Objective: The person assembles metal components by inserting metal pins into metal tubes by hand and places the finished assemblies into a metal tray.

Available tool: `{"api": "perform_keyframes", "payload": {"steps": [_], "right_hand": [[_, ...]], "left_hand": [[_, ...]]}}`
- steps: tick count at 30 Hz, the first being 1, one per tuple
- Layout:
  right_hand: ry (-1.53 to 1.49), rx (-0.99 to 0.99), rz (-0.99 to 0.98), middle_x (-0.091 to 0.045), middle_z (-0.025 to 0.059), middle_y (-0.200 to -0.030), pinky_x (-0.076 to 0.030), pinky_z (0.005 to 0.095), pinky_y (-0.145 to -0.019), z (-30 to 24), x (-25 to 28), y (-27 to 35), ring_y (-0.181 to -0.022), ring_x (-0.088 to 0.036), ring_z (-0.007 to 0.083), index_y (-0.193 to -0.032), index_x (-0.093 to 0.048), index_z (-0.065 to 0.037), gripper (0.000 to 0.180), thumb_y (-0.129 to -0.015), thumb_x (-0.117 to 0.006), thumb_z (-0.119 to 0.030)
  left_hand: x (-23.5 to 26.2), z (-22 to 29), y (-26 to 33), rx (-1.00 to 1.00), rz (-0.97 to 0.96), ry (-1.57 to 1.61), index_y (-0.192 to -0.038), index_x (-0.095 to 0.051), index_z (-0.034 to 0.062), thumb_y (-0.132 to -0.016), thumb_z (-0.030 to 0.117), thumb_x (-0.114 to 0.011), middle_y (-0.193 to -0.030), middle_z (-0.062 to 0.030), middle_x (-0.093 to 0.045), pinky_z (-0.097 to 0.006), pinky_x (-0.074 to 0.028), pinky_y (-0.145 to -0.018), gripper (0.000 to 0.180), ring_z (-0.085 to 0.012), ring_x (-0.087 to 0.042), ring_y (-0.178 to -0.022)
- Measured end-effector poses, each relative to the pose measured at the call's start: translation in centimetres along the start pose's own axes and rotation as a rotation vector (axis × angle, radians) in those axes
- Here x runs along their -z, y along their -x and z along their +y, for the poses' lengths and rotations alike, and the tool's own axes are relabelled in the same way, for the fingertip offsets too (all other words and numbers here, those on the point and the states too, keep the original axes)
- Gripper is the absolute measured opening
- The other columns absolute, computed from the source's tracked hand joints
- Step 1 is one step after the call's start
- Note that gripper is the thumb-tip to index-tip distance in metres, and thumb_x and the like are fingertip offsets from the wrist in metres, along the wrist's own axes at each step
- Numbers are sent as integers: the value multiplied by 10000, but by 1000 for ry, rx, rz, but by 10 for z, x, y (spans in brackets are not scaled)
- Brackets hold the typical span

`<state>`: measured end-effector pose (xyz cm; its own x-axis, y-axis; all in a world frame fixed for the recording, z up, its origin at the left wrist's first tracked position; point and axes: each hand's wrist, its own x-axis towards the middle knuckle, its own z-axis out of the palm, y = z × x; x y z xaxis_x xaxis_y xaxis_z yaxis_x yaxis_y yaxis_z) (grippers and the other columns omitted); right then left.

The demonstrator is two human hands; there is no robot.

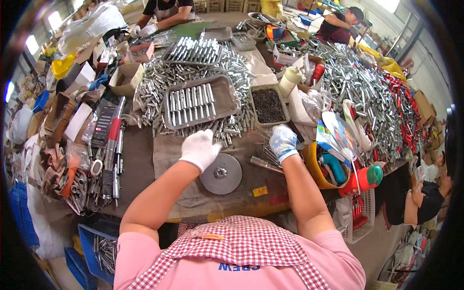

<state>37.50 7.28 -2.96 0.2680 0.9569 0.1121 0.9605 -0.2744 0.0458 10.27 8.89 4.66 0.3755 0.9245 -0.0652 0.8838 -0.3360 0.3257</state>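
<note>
My left hand (pixel 200 149), in a white glove, is closed in a fist above the bench, just short of a tray (pixel 232 94) with a row of shiny metal tubes (pixel 192 102). What it holds, if anything, is hidden. A round grey metal disc (pixel 227 181) with small metal parts (pixel 220 172) at its centre lies below and right of that hand. My right hand (pixel 282 141), in a white and blue glove, has its fingers curled at the near right corner of a bin (pixel 286 116) of small dark screw-like pieces (pixel 269 105); their contents cannot be made out.
Heaped metal tubes (pixel 154 94) surround the trays. A yellow bucket (pixel 316 169) with a teal-handled tool stands right of my forearm, beside a red and green container (pixel 362 181). Tools (pixel 111 150) lie at left. Co-workers sit across the bench (pixel 166 14) and at far right (pixel 338 24).
</note>
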Motion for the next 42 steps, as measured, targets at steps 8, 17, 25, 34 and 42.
{"api": "perform_keyframes", "payload": {"steps": [8,17,25,34,42], "right_hand": [[-43,177,-5,-668,155,-745,-539,389,-634,-13,18,18,-707,-668,303,-720,-707,-90,140,-724,-574,-133],[-84,224,4,-661,135,-766,-524,402,-622,1,17,26,-744,-663,301,-751,-674,-102,134,-748,-540,-113],[-171,259,3,-656,152,-788,-519,409,-650,7,18,29,-762,-652,328,-754,-661,-96,141,-745,-521,-92],[-421,210,248,-629,150,-791,-490,417,-649,0,54,35,-733,-617,337,-865,-590,-93,74,-797,-560,-88],[-1876,-69,-303,-630,93,-880,-510,233,-583,-40,81,87,-660,-616,133,-1101,-517,-11,214,-902,-447,27]], "left_hand": [[-30,22,-38,127,-177,17,-1047,-579,15,-799,253,-577,-1045,-215,-621,-430,-493,-831,344,-343,-624,-953],[-47,-27,-28,-46,-87,-110,-872,-643,55,-777,121,-551,-979,-189,-630,-411,-497,-819,148,-340,-622,-927],[-43,-33,3,-224,299,-18,-873,-519,23,-730,97,-592,-928,-185,-571,-422,-487,-765,176,-336,-573,-911],[-27,-28,67,-244,231,197,-907,-538,44,-747,68,-553,-820,-149,-611,-413,-484,-715,163,-322,-609,-790],[-25,-25,107,3,143,726,-908,-639,-3,-780,49,-623,-828,-138,-652,-300,-484,-682,139,-206,-623,-733]]}}
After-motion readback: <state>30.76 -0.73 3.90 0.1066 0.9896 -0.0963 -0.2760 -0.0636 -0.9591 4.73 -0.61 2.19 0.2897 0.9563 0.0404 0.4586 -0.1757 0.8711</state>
